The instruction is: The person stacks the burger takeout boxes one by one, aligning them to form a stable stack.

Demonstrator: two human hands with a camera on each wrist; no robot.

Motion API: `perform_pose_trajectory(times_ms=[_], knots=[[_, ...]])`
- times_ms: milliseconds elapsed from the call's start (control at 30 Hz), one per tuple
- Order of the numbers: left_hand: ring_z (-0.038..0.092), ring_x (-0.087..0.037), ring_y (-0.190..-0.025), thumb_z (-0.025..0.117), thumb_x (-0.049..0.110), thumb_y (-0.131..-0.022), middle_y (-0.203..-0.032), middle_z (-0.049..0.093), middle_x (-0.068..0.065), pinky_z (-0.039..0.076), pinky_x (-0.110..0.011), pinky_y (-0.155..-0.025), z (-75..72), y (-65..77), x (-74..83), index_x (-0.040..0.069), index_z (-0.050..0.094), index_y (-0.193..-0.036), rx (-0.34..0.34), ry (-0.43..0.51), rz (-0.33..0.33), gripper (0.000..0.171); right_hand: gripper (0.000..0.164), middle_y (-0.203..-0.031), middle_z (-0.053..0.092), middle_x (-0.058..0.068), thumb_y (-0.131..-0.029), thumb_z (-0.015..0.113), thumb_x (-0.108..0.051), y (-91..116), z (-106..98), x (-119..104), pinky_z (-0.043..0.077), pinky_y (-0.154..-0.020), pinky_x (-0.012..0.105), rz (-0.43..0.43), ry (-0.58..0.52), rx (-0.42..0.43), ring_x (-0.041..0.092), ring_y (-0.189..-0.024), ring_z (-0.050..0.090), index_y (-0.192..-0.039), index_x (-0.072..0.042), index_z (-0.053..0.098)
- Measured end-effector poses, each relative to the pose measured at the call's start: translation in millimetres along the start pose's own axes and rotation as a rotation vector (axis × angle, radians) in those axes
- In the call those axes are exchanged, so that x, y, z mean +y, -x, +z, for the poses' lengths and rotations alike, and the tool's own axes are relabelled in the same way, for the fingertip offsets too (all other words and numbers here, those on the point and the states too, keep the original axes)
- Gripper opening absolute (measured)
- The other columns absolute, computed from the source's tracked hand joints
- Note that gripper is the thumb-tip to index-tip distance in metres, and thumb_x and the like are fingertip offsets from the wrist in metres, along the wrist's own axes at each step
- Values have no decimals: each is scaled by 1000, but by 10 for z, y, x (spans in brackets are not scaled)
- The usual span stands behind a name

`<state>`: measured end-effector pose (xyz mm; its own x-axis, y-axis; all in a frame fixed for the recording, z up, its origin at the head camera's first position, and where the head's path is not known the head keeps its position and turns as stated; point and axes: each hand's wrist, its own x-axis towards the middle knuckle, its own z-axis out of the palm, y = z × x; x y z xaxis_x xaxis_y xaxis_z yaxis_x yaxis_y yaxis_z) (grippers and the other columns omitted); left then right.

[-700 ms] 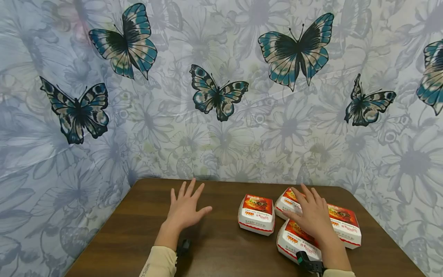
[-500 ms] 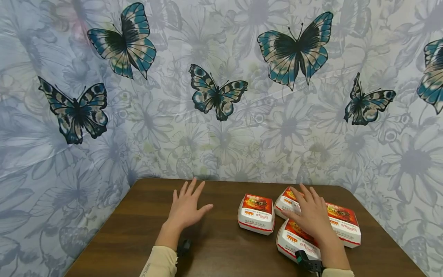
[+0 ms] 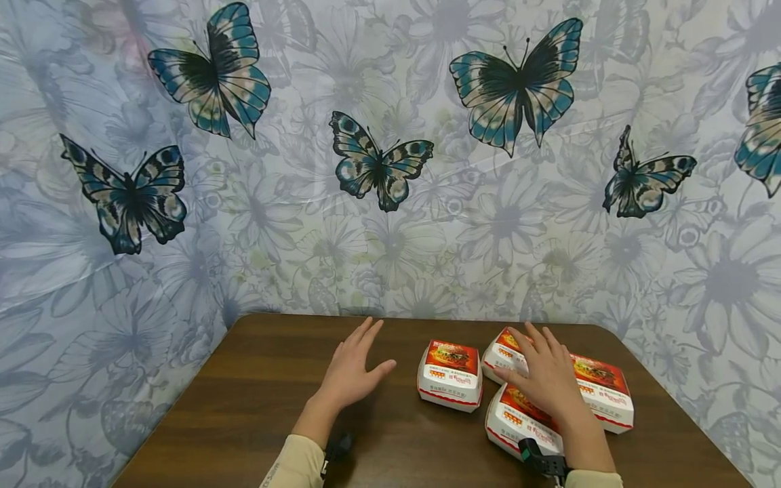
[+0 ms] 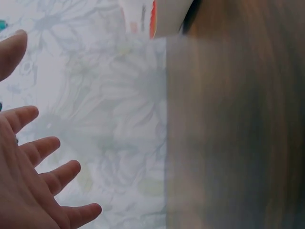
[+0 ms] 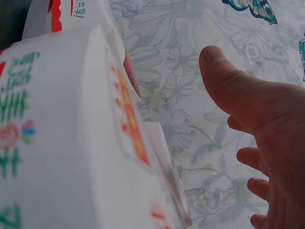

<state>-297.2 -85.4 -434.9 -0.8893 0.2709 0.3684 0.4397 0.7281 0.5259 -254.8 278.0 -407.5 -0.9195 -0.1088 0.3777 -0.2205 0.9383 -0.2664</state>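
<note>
Four-sided paper burger boxes, white with red burger pictures on their lids, sit on the right half of the table. My right hand [image 3: 545, 376] hovers with spread fingers over the cluster, overlapping the front box [image 3: 518, 427], the back box [image 3: 503, 352] and the right box [image 3: 607, 393]. In the right wrist view that hand [image 5: 276, 129] holds nothing, and a near box [image 5: 52, 138] fills the left side. My left hand [image 3: 350, 373] is spread above the table, left of a separate box [image 3: 449, 376]. Its palm and fingers [image 4: 50, 183] are bare in the left wrist view.
The brown wooden table [image 3: 244, 420] has rounded far corners. Behind it hangs a pale floral cloth [image 3: 396, 271] printed with teal butterflies. Each wrist wears a small black camera, such as the right one [image 3: 539, 461].
My left hand has moved right, closer to the separate box, and its fingers have drawn together a little. My right hand stays over the cluster, and the boxes have not moved on the table.
</note>
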Motion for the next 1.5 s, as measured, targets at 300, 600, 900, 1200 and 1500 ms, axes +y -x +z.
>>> perform_pose_trajectory(times_ms=[300, 600, 900, 1200, 1500], knots=[[29, -38, -150, 64, 46, -95, -166, 23, -5, 29, -70, -111, 160, 35, 65, 28, 29, -158, -84, 237, 33, 74, 82, -160, 28, 25, -86, 71, -54, -11, 38, 22, 17, -109, 75, -6, 2, -6, 53, -145, 19, -152, -14, 41], [24, -38, -152, 63, 37, -97, -165, 23, -11, 28, -67, -114, 405, 41, 254, 27, 29, -158, -173, 450, 3, 70, 83, -160, 28, 25, -87, 70, -55, 11, -5, 28, 18, -109, 75, 19, -6, -19, 54, -145, 18, -152, -14, 40], [22, -40, -152, 62, 35, -98, -165, 24, -7, 24, -70, -113, 592, 64, 397, 32, 32, -156, -228, 613, -97, 65, 82, -159, 28, 26, -88, 69, -56, 8, -26, 13, 19, -109, 74, 5, 0, -20, 54, -144, 19, -152, -12, 41], [4, -43, -154, 54, 47, -101, -169, 7, -8, 18, -75, -112, 689, 32, 431, 33, 31, -157, -320, 578, -97, 62, 80, -158, 31, 26, -87, 69, -56, -59, -35, 16, 22, -109, 73, -28, 29, 22, 53, -143, 23, -150, -13, 44], [7, -47, -152, 55, 42, -102, -168, 11, -13, 19, -74, -112, 733, 102, 484, 32, 35, -156, -332, 577, -115, 59, 81, -159, 30, 26, -88, 68, -58, -34, -9, 1, 22, -108, 75, -19, 23, -17, 54, -144, 22, -152, -16, 42]])
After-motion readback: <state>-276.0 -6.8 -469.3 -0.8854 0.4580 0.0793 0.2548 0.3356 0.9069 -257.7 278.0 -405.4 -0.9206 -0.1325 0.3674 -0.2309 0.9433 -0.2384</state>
